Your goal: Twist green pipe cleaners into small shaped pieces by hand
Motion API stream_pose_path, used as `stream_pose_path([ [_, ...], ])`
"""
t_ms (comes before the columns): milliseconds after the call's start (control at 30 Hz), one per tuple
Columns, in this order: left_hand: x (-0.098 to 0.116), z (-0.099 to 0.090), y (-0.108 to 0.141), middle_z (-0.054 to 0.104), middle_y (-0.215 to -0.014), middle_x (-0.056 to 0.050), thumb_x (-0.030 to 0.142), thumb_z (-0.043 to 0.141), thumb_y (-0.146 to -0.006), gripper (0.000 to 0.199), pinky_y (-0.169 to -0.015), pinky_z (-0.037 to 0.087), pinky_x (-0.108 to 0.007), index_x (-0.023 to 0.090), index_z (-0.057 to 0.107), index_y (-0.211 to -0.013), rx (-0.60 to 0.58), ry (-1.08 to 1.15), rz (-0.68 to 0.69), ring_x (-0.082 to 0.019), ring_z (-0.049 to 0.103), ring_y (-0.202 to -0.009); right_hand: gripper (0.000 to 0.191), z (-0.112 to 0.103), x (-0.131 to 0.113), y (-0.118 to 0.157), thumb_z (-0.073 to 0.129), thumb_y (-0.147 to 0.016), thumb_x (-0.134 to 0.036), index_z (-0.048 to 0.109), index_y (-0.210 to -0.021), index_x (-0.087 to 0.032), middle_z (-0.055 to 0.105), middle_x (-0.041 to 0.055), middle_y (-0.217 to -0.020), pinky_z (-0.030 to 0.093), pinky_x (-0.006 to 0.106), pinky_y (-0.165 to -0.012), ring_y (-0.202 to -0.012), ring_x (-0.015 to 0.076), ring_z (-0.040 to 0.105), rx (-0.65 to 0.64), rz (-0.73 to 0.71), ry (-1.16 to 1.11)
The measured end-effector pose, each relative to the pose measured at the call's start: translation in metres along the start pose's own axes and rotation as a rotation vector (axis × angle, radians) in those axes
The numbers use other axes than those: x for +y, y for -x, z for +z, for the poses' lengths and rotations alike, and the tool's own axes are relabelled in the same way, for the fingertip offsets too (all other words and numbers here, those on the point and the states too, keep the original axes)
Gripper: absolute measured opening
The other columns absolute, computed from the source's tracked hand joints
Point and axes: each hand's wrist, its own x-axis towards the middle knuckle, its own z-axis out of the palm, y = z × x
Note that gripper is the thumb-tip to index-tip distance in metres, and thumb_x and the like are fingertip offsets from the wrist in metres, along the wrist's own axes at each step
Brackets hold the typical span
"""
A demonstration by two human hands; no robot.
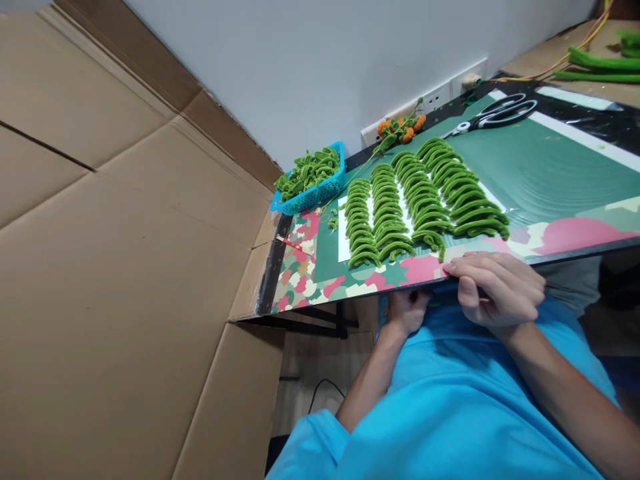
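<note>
My right hand (495, 287) is at the table's front edge, its fingers bent together and their tips on the pink patterned border. The thumb is apart from them, and nothing shows between. My left hand (407, 312) is curled just under the edge, its fingers partly hidden. A small green bit (434, 303) shows beside it; what that hand holds, I cannot make out. Just beyond the hands, curved green fuzzy pipe-cleaner pieces (425, 200) lie in several neat columns on white paper (343, 233). One piece in the third column hangs toward the edge near my right fingertips.
A blue basket (310, 198) heaped with similar green pieces stands at the back left. Behind the columns lie orange-and-green fuzzy decorations (401, 128) and black-handled scissors (493, 117). A red-and-white stick (295, 245) lies at left. Long green stems (600, 63) are far right; cardboard (125, 267) walls the left.
</note>
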Motion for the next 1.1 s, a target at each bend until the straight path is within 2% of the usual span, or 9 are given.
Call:
stream_pose_path([
  [133, 0.01, -0.003, -0.001, 0.082, -0.087, -0.005, 0.03, 0.068, -0.09, 0.015, -0.088, 0.065, -0.043, 0.019, 0.074, -0.082, -0.146, -0.018, -0.009, -0.026, 0.074, -0.083, 0.015, 0.0, 0.001, 0.002, 0.062, -0.094, -0.014, 0.072, -0.101, -0.022, 0.077, 0.001, -0.077, 0.063, 0.031, -0.071, -0.071, 0.0182, 0.076, -0.001, -0.007, -0.002],
  [200, 0.013, -0.004, -0.001, 0.083, -0.091, -0.005, 0.03, 0.068, -0.09, 0.015, -0.091, 0.064, -0.043, 0.019, 0.075, -0.084, -0.185, -0.027, -0.023, -0.027, 0.075, -0.086, 0.015, 0.001, 0.001, 0.003, 0.062, -0.093, -0.013, 0.073, -0.101, -0.021, 0.078, 0.0018, -0.078, 0.063, 0.031, -0.071, -0.071, 0.0185, 0.076, 0.006, -0.011, -0.009],
  [333, 0.015, -0.005, -0.003, 0.082, -0.128, -0.006, 0.034, 0.059, -0.098, 0.027, -0.109, 0.06, -0.047, 0.022, 0.078, -0.114, -0.207, -0.027, -0.066, -0.031, 0.074, -0.119, 0.015, 0.002, 0.002, 0.007, 0.064, -0.092, -0.012, 0.074, -0.1, -0.02, 0.078, 0.0023, -0.079, 0.064, 0.032, -0.072, -0.071, 0.0186, 0.076, 0.019, -0.012, -0.016],
  [467, 0.014, -0.003, -0.008, 0.064, -0.16, -0.005, 0.04, 0.053, -0.103, 0.046, -0.126, 0.048, -0.053, 0.028, 0.066, -0.146, -0.26, -0.041, -0.079, -0.034, 0.06, -0.146, 0.015, 0.002, 0.004, 0.01, 0.066, -0.092, -0.012, 0.075, -0.101, -0.019, 0.079, 0.0026, -0.08, 0.065, 0.033, -0.075, -0.073, 0.0191, 0.077, 0.027, -0.008, -0.02],
  [533, 0.013, -0.003, -0.01, 0.055, -0.168, -0.003, 0.042, 0.054, -0.104, 0.05, -0.131, 0.043, -0.052, 0.031, 0.061, -0.152, -0.301, -0.058, -0.067, -0.033, 0.053, -0.154, 0.015, 0.002, 0.004, 0.011, 0.066, -0.092, -0.013, 0.075, -0.102, -0.02, 0.079, 0.002, -0.081, 0.066, 0.033, -0.075, -0.073, 0.0189, 0.077, 0.027, -0.003, -0.022],
  [867, 0.014, -0.004, -0.012, 0.062, -0.162, -0.002, 0.046, 0.053, -0.105, 0.047, -0.129, 0.046, -0.054, 0.032, 0.064, -0.149, -0.304, -0.037, -0.08, -0.034, 0.056, -0.151, 0.019, 0.001, 0.003, 0.01, 0.065, -0.091, -0.012, 0.076, -0.104, -0.021, 0.08, 0.002, -0.081, 0.064, 0.033, -0.074, -0.072, 0.0199, 0.077, 0.028, -0.005, -0.029],
  [1100, 0.011, -0.002, -0.013, 0.056, -0.168, -0.001, 0.047, 0.052, -0.105, 0.052, -0.134, 0.04, -0.052, 0.032, 0.061, -0.153, -0.303, -0.029, -0.118, -0.032, 0.05, -0.157, 0.017, 0.002, 0.003, 0.01, 0.065, -0.093, -0.014, 0.076, -0.104, -0.022, 0.08, 0.0013, -0.082, 0.065, 0.033, -0.074, -0.073, 0.0198, 0.078, 0.027, 0.006, -0.031],
])
